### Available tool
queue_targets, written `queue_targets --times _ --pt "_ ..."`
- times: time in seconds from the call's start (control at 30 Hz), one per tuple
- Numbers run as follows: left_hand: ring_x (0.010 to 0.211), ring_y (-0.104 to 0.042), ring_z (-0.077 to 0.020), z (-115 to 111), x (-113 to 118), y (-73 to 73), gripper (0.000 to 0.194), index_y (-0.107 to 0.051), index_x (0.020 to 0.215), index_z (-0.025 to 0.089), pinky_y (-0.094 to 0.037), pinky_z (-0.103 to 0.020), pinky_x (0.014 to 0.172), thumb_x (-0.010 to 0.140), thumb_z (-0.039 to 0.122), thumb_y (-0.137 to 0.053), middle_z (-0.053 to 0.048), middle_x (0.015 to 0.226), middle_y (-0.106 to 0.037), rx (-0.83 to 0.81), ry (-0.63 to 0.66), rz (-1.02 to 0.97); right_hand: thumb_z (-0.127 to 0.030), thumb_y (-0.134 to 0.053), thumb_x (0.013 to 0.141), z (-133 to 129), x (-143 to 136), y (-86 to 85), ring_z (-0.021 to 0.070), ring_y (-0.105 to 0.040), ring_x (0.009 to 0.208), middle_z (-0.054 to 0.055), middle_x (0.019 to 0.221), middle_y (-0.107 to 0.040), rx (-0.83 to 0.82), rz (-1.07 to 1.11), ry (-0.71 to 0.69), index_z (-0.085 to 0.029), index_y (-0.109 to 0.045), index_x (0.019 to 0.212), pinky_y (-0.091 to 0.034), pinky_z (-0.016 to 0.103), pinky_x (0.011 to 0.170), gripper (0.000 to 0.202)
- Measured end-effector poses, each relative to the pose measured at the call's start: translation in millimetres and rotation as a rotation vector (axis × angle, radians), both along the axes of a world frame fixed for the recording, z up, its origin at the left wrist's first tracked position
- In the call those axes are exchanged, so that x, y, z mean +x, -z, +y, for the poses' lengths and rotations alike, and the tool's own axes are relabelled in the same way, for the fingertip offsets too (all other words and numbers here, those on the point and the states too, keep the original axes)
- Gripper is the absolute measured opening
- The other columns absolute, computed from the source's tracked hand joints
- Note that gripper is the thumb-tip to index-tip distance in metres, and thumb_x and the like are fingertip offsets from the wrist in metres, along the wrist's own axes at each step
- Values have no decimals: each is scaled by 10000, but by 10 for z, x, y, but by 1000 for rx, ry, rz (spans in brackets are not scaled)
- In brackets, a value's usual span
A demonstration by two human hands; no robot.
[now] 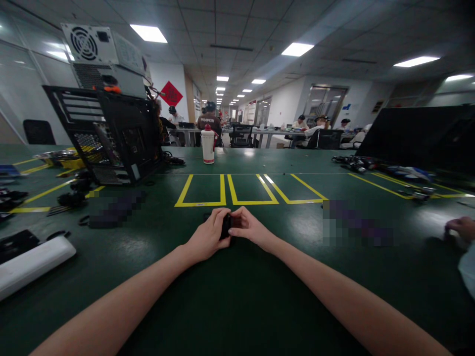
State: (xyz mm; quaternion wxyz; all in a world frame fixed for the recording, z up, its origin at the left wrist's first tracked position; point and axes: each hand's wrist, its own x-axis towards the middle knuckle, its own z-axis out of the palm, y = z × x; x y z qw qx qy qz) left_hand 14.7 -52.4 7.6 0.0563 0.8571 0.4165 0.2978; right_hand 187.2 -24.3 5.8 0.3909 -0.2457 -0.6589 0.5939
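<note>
Evidently small, the black piece [225, 227] sits between the two hands, just above or on the green table [245, 301], straight ahead of the body; which of the two, I cannot tell. The left hand [208, 233] is curled mostly closed around its left side, thumb low and fingers over the top, probably to steady it. The right hand [251, 229] is half curled, thumb and fingertips closed on its right edge, a lighter grip that likely suits fine handling. Holding it central and low presumably lets both hands reach it without strain.

It looks dark and matt, with an upright face showing; fingers hide the rest, so its full shape is unclear.

Just beyond lie three yellow tape frames [253, 202], apparently marking places on the table. Behind them a white cup [208, 148] stands upright. To the left is a black computer case [122, 136], with a power supply [128, 52] on top; nearer lies a white bar [37, 267]. On the right, a dark panel [411, 136] leans back, and another person's hand [464, 228] rests near the edge of view.
</note>
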Motion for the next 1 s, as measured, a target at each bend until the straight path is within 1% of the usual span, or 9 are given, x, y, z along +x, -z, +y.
queue_targets --times 0.13,0.27,0.37,0.53,0.6,0.7,0.83,0.9,1.0 --pt "1048 -466 -249 -2 -2 -10 588 -210 1220 229 -462 -427 822 734 264 -539 -78 1204 -326 3 -2 -1 -265 -620 700 -35 -30 -28 148 -526 929 -2 917 -532 15 -17 89 -208 -488 876 -397 354 879 227" --pt "1023 -488 -245 -12 -1 -21 580 -203 1222 243 -472 -433 802 742 276 -527 -76 1206 -324 -4 -3 1 -266 -622 696 -43 -52 -38 163 -509 987 25 977 -540 -19 -70 143 -198 -490 939 -374 372 915 285" --pt "1009 -496 -245 -17 0 -23 580 -208 1221 236 -481 -422 785 740 279 -530 -80 1206 -326 -8 -8 10 -249 -624 693 -30 -34 -32 168 -507 1001 31 1000 -533 -23 -86 99 -194 -486 954 -374 380 917 300" --pt "998 -496 -241 -20 -6 -18 595 -222 1218 217 -492 -400 763 721 257 -547 -86 1205 -333 -13 -17 21 -183 -689 620 -24 1 -36 156 -514 987 0 982 -519 16 -39 -20 -216 -459 934 -399 352 897 390" --pt "1002 -493 -240 -16 -6 -12 599 -216 1222 226 -488 -410 773 725 263 -547 -80 1205 -334 -7 -10 12 -229 -659 661 -31 -7 -46 152 -522 955 -3 947 -526 17 -43 6 -214 -473 914 -406 349 877 314" --pt "1026 -477 -243 -6 -1 -2 590 -226 1217 222 -471 -421 812 725 259 -550 -76 1197 -337 14 -1 -4 -289 -593 724 -40 -35 -57 142 -530 897 -3 891 -539 44 -53 95 -205 -501 878 -405 345 860 198" --pt "1029 -480 -243 -2 5 -3 588 -227 1215 228 -472 -429 814 724 250 -550 -73 1191 -337 17 -1 -9 -285 -612 703 -25 -60 -53 155 -521 940 16 940 -549 5 -85 150 -203 -506 925 -389 358 886 259" --pt "1030 -482 -243 -5 5 -6 589 -224 1217 234 -473 -431 810 725 247 -548 -73 1188 -339 15 2 -7 -278 -623 692 -7 -56 -42 164 -517 965 29 968 -545 -33 -99 141 -192 -505 941 -382 370 900 289" --pt "1036 -480 -251 -4 5 -1 589 -226 1214 234 -479 -428 794 720 234 -546 -79 1187 -340 10 -3 -3 -248 -666 647 16 -34 -17 169 -527 955 23 960 -539 -35 -70 55 -193 -486 929 -397 380 887 339"
